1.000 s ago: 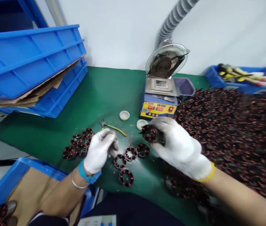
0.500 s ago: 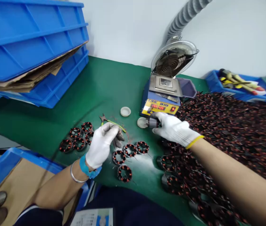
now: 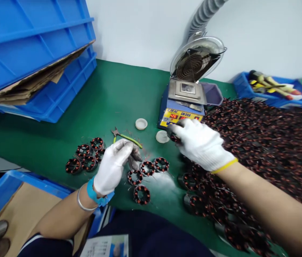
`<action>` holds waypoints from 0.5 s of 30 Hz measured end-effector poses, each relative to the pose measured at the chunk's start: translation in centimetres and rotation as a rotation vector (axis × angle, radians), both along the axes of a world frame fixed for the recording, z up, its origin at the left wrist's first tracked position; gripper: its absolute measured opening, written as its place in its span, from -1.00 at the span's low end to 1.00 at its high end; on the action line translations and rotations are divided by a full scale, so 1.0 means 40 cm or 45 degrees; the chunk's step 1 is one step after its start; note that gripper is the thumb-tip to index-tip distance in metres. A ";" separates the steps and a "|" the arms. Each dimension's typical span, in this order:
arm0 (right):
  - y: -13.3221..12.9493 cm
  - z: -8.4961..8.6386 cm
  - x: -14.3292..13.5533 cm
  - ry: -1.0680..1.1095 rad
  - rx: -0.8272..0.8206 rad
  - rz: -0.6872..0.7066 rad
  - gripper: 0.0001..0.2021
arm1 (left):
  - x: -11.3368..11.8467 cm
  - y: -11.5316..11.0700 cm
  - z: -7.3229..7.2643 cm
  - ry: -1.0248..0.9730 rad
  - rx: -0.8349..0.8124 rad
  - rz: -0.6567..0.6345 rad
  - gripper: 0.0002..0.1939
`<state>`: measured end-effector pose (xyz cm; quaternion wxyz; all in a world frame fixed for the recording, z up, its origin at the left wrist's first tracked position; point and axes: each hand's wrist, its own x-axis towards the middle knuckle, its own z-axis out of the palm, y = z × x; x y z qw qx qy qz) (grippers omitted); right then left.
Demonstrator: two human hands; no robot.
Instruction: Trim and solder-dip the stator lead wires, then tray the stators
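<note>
My right hand [image 3: 197, 141], in a white glove with a yellow cuff, grips a motor stator [image 3: 172, 135] wound with copper wire. The glove covers much of this stator, which is tilted beside a shallow white dish [image 3: 162, 136] in front of the solder pot [image 3: 181, 113]. My left hand [image 3: 120, 160], also gloved, is closed with thumb and fingers together; whatever is between them is hidden. Just beyond its fingers lie green-handled side cutters [image 3: 128, 138]. Several stators [image 3: 141, 195] lie to the right of my left hand, with another cluster [image 3: 84, 157] on its left.
A large heap of stators [image 3: 268, 150] covers the right side of the green table [image 3: 124, 92]. Stacked blue crates [image 3: 33, 46] stand at left. A second white dish [image 3: 141, 124], a fume hood [image 3: 197, 60] and a blue tool bin [image 3: 274, 91] are farther back.
My right hand has turned the stator from lying sideways to a tilted position, still close to the dish. My left hand keeps nearly the same pose. The view has shifted slightly.
</note>
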<state>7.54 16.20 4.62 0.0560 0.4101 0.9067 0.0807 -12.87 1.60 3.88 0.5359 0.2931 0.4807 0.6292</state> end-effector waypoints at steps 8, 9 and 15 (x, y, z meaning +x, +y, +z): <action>-0.020 -0.020 -0.069 -0.135 -0.039 -0.152 -0.56 | 0.000 0.001 0.005 0.015 -0.015 0.042 -0.61; -0.023 -0.015 -0.067 -0.132 -0.034 -0.145 -0.56 | 0.000 0.000 0.007 0.014 -0.015 0.038 -0.61; 0.011 0.096 -0.032 -0.118 0.157 -0.138 -0.52 | 0.000 -0.008 0.015 -0.044 -0.025 0.099 -0.59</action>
